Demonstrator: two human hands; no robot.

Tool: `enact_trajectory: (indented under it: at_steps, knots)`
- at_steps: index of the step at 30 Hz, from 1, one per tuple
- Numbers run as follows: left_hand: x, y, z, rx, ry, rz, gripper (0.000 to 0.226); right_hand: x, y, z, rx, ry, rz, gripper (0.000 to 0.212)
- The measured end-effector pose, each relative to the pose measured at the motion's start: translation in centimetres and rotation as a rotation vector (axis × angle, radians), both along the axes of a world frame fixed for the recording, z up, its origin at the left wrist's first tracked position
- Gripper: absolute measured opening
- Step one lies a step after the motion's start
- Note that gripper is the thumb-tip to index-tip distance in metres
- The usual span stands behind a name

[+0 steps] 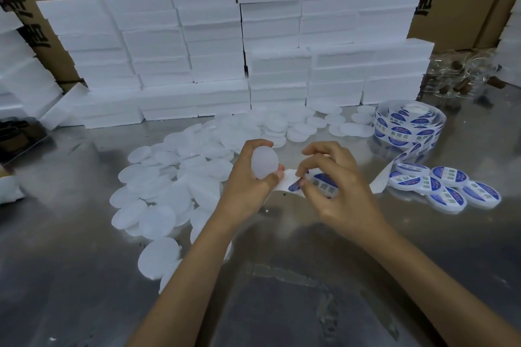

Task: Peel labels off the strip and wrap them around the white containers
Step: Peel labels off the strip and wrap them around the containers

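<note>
The left hand grips a bare white container while the right hand pinches a label off the strip (a few labelled containers finished, many unlabelled containers left on the steel table).

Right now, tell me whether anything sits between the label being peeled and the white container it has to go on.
Nothing visible does. The left hand holds the white container just beside the strip, where the right hand pinches the label. Only open air separates them.
</note>
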State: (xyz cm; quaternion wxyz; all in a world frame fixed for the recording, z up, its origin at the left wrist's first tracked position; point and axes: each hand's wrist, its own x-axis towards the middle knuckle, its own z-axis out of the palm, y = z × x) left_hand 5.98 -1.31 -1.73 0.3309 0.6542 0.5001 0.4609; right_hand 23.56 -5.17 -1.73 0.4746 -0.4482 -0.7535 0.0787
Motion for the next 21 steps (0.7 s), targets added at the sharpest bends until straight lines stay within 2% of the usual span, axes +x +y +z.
enact_trajectory:
  at_steps: [5,9,11,12,14,16,18,21]
  knots:
    - [-0.2,0.3,-0.8,-0.013,0.109,0.086,0.053,0.0,-0.3,0.8,-0.001,0.194,-0.002,0.014]
    - [-0.3,0.0,-0.5,0.023,0.078,0.103,0.038,0.0,-0.3,1.4,-0.115,0.436,0.044,0.027]
    - [0.1,-0.2,0.6,-0.026,-0.077,0.057,0.02,-0.2,0.0,1.8,-0.149,0.543,0.056,0.03]
    - [0.4,-0.4,1.2,-0.068,-0.211,0.014,0.019,-0.5,0.1,2.1,-0.169,0.584,0.07,0.031]
    - [0.7,-0.6,2.2,-0.165,-0.501,-0.075,0.043,-1.4,0.4,2.6,-0.221,0.658,0.123,0.031]
    - [0.8,-0.8,2.7,-0.233,-0.676,-0.17,0.063,-2.7,0.8,2.9,-0.265,0.691,0.155,0.029]
    - [0.8,-1.2,2.6,-0.279,-0.754,-0.241,0.07,-3.9,1.0,2.9,-0.269,0.674,0.143,0.028]
    - [1.1,-1.3,2.5,-0.296,-0.777,-0.29,0.071,-4.5,1.3,2.6,-0.261,0.642,0.097,0.028]
